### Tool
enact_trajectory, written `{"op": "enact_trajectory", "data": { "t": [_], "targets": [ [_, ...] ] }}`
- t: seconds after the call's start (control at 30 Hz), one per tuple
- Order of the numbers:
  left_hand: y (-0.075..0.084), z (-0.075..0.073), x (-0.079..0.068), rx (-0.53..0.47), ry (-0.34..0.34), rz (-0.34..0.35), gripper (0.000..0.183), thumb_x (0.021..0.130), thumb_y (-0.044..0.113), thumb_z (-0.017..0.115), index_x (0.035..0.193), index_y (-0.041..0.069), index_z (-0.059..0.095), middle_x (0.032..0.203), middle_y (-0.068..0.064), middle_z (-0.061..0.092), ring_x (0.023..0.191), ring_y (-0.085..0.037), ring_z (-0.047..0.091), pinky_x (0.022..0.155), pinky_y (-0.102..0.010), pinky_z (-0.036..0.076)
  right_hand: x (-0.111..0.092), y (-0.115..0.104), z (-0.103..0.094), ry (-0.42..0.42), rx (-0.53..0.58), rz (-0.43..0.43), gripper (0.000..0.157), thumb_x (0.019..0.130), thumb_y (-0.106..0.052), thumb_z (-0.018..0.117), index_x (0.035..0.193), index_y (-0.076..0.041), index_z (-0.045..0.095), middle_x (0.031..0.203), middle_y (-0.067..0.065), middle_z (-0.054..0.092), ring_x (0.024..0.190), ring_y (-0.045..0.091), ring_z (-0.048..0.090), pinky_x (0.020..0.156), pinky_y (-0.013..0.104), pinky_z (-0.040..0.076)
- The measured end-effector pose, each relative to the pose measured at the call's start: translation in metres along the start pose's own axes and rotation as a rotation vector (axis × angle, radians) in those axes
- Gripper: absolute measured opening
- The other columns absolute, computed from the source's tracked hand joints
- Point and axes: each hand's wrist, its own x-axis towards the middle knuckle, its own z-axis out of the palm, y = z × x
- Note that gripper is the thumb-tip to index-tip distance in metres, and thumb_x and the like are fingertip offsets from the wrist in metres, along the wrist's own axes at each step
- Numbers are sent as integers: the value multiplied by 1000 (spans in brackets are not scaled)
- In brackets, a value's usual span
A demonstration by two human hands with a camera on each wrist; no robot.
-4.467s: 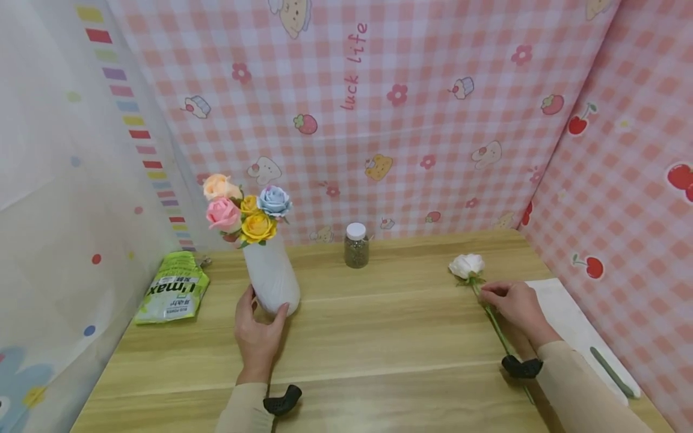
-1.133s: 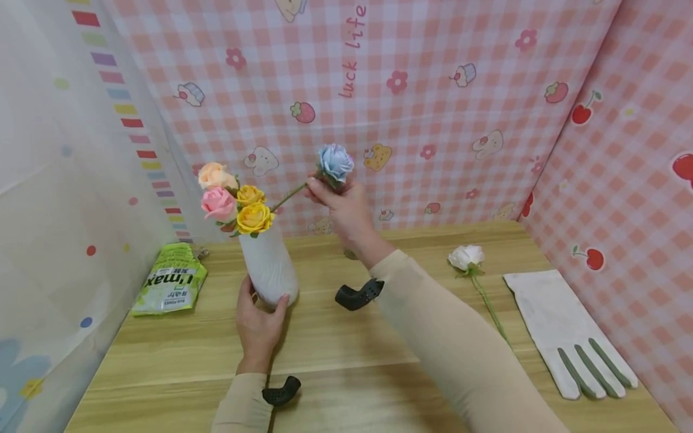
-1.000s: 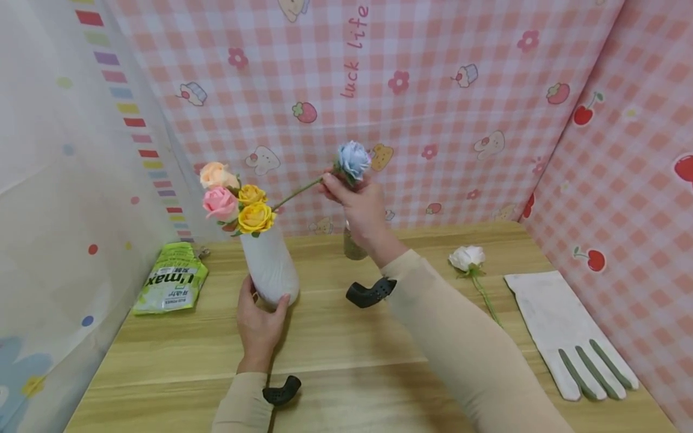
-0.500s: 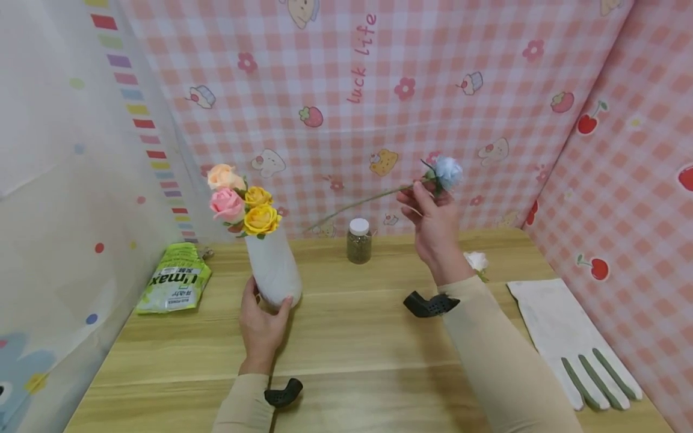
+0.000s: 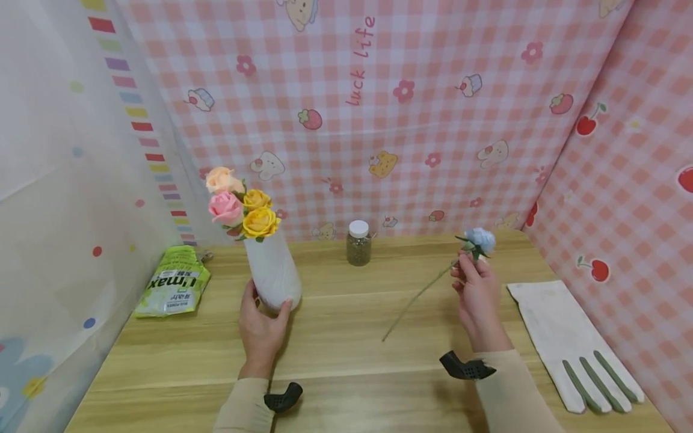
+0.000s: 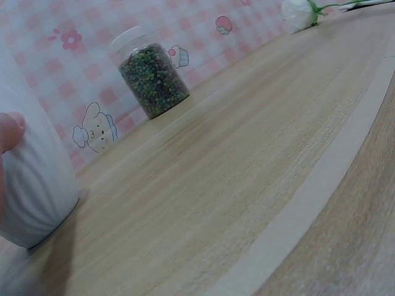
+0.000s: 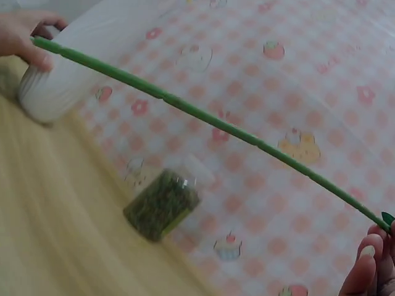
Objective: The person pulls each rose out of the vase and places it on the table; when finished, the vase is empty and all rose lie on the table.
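In the head view my left hand [image 5: 262, 328] holds the lower part of a white vase [image 5: 273, 273], thumb and fingers around its base. Peach, pink and yellow artificial roses [image 5: 260, 222] stand in the vase. On the right, my right hand [image 5: 479, 297] pinches a blue artificial rose [image 5: 480, 240] just under its bloom. Its long green stem [image 7: 210, 123] slants down to the left over the table, its end free of the vase. A white rose [image 6: 299, 15] lies on the table at the top right of the left wrist view; my right hand hides it in the head view.
A small jar [image 5: 359, 243] with a white lid and dark green grains stands at the back of the table. A green packet [image 5: 175, 282] lies at the left. To the right lies a white glove [image 5: 568, 337] with green stripes. Checked cloth walls border the table.
My right hand left the white rose, drew the blue rose out of the vase and carried it right, then down towards the table. My left hand stayed on the vase.
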Motion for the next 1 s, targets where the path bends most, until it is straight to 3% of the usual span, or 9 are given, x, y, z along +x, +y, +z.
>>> {"op": "enact_trajectory", "data": {
  "t": [0.17, 0.3, 0.43, 0.63, 0.83, 1.0],
  "targets": [
    [1, -1, 0, -6, -2, -1, 83, 66, 17, 87, 136, -3, 46, 121, -21, 58, 107, -33, 57, 85, -50, 49, -4, 14, -34, 51, -32, 50, 17, 96, -17, 59, 85, -16, 72, 73, -3, 58, 60, 5, 48, 45, 14, 36],
    [2, -2, 1, -12, -3, -3, 82, 67, 18, 87, 136, -2, 46, 121, -22, 58, 108, -33, 57, 86, -50, 50, -6, 20, -51, 37, -140, 66, 20, 96, -18, 60, 80, -18, 72, 73, -6, 61, 58, 3, 45, 45, 14, 35],
    [2, -1, 1, -11, 2, -3, 82, 67, 19, 87, 135, -2, 47, 120, -22, 58, 108, -32, 57, 86, -49, 50, -5, 22, -61, -69, -354, 75, 24, 98, -24, 56, 80, -19, 71, 74, -10, 64, 59, 2, 47, 47, 15, 37],
    [1, -1, 1, -24, 0, -8, 81, 67, 19, 86, 135, -2, 47, 121, -21, 58, 108, -32, 57, 86, -49, 50, 3, 19, -69, -269, -689, 62, 36, 101, -33, 48, 102, 1, 60, 78, -9, 68, 62, 4, 51, 52, 19, 40],
    [3, -1, -1, -35, -8, -23, 82, 67, 17, 87, 136, -3, 46, 122, -21, 57, 110, -32, 56, 88, -49, 49, 15, 17, -74, -403, -730, 70, 32, 101, -23, 51, 112, 7, 49, 80, 0, 70, 63, 4, 53, 51, 19, 41],
    [3, -2, 0, -32, -6, -23, 81, 68, 17, 86, 136, -2, 46, 123, -21, 57, 110, -32, 57, 88, -50, 49, 23, 15, -78, -460, -860, 81, 46, 98, -22, 58, 128, 11, 48, 92, 9, 71, 73, 7, 58, 57, 25, 46]
  ]
}}
